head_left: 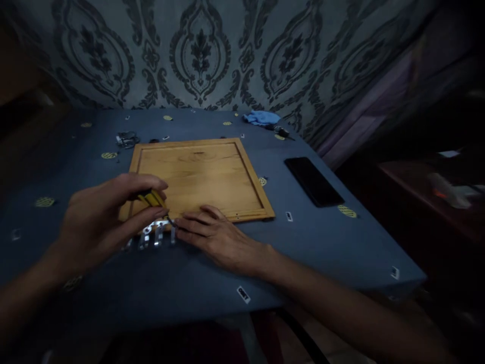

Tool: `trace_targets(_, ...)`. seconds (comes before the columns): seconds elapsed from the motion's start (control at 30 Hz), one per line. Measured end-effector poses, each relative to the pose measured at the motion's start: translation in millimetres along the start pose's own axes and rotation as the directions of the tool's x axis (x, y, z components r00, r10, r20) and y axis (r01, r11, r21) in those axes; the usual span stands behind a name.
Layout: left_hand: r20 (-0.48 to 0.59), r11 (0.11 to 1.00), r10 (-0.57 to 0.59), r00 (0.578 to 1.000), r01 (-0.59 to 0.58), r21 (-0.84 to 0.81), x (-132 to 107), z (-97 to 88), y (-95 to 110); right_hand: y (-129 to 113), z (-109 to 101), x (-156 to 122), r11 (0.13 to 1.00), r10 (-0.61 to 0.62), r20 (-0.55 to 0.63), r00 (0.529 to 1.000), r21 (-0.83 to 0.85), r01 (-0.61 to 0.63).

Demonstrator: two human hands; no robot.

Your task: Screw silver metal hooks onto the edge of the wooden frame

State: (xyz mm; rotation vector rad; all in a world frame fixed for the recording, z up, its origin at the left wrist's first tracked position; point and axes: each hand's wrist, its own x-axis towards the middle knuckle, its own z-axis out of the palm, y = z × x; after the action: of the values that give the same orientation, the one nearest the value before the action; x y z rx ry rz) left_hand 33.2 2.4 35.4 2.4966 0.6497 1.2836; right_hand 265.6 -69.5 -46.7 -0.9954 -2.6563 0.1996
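My left hand (100, 217) is closed around a yellow-and-black screwdriver (153, 199), its tip pointing down at a small shiny metal bracket (155, 235) at the near edge of a square wooden frame (250, 174). My right hand (215, 235) lies flat on the blue tablecloth, fingers stretched out and pressed against the frame's near edge beside the bracket. The frame lies flat in the middle of the table.
A black phone (312, 181) lies right of the frame. A blue cloth (261, 118) and a small tool sit at the far right corner. Metal parts (127, 139) rest at the far left. Small white tags dot the blue table (341, 247). Patterned wallpaper rises behind.
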Motion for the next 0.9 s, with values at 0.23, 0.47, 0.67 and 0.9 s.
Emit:
trace_targets(0.23, 0.089, 0.998, -0.041, 0.995, 0.046, -0.049, -3, 1.4, -6, 2, 5, 1, 1.0, -0.024, -0.048, 0.999, -0.002, 0.024)
trace_targets(0.47, 0.079, 0.999, -0.023, 0.997, 0.026, -0.047, -3, 1.2, -6, 2, 5, 1, 0.999, -0.036, -0.1, 0.994, -0.009, 0.035)
trace_targets(0.67, 0.113, 0.994, 0.097, 0.989, -0.091, -0.053, -2, -0.4, -13, 3, 5, 1, 0.999, -0.042, -0.086, 0.995, -0.002, 0.042)
trace_targets(0.9, 0.118, 0.997, 0.059, 0.991, -0.053, -0.048, -1, -1.7, -7, 2, 4, 1, 0.999, -0.036, -0.073, 0.997, 0.007, 0.036)
